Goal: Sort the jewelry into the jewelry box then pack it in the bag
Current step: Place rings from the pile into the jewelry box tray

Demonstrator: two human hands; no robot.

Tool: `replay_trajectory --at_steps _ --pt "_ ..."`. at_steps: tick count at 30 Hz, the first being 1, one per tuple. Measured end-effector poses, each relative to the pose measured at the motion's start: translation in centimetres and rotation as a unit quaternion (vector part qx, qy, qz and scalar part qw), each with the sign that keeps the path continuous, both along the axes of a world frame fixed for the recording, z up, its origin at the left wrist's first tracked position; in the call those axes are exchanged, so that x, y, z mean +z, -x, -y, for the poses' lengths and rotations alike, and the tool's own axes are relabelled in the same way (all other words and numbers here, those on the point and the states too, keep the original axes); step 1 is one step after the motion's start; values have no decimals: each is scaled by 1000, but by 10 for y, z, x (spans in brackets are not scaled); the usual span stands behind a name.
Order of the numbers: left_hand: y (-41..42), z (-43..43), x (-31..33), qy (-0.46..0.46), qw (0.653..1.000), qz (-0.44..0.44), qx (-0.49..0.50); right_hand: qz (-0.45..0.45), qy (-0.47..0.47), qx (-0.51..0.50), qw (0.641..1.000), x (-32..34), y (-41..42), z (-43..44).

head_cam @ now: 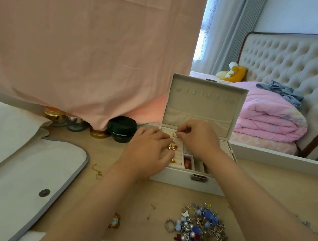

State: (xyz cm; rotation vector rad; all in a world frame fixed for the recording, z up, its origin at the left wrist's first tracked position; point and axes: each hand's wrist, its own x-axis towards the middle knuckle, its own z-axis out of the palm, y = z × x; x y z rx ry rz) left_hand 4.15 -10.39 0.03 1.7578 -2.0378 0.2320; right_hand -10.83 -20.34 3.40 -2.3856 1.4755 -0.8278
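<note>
Behind the box (192,180), squat jars (121,129) with black and gold lids, half tucked under a hanging pink cloth (84,37). To the left, a cream bag (12,170) lying flat, edged in grey piping, with round snaps. Near the front of the table (257,188), a tangled pile (200,227) of blue, pearl and silver pieces. Apart from it, a thin gold chain (97,171) and a gold brooch (115,220) by the left forearm. Beyond, a folded pink quilt (268,116) against a tufted headboard (296,64). Both hands over the box's left compartments, covering most of them. Right hand (198,138) pinching a small gold hoop (175,134) between thumb and forefinger above the back corner, remaining fingers curled. Left hand (147,149) laid on the ring rolls, fingers straight and close together, a gold bow (172,147) at the fingertips; whether worn or slotted, cannot tell. Front compartments only partly seen, one with something amber inside. Pile too knotted to tell piece from piece. Box white outside, beige and velvety within. Lid (205,106) upright, with a row of hooks, a gathered pocket and a metal clasp.
</note>
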Motion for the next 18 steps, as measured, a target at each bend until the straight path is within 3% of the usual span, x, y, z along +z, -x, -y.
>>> replay_trajectory --at_steps 4,9,14,18 --pt "-1 1 -5 5 1000 15 5 -43 22 12 999 -4 -7 4" --pt "-5 2 -7 -20 999 -42 -6 -84 33 26 996 -1 -10 6" --pt "-2 0 -9 42 998 -41 -21 -110 28 37 993 -1 -8 7" --pt "2 0 -8 35 998 -39 -43 -103 52 37 993 -5 -5 7"
